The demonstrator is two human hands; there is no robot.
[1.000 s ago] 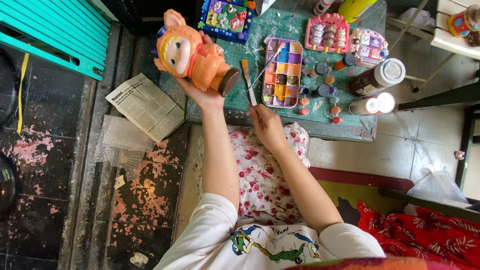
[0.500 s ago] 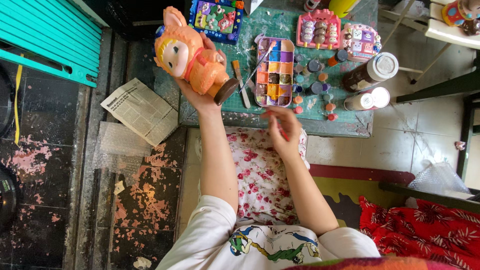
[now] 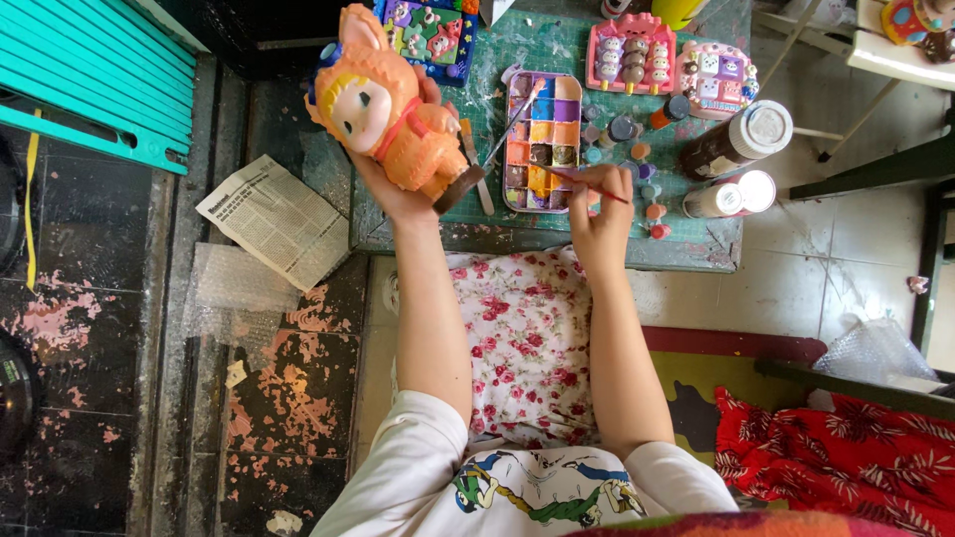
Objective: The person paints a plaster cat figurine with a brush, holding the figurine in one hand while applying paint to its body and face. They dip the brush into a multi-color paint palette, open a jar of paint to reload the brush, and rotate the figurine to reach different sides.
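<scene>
- Your left hand (image 3: pixel 393 189) gripped the orange doll figurine (image 3: pixel 388 104) from below, holding it tilted above the left edge of the green table (image 3: pixel 696 244).
- Your right hand (image 3: pixel 600 204) pinched a thin red-handled brush (image 3: pixel 587 182), its tip at the near end of the paint palette (image 3: pixel 542 141).
- The palette lay in the middle of the table, with another brush (image 3: pixel 512 124) resting across it and small paint pots (image 3: pixel 637 159) crowded just to its right.
- Two lidded cylindrical jars (image 3: pixel 741 164) lay on their sides near the table's right edge, leaving little free room there.
- Two pink moulded packs (image 3: pixel 632 52) sat along the far edge.
- A folded newspaper (image 3: pixel 274 219) lay on the floor, left of the table.
</scene>
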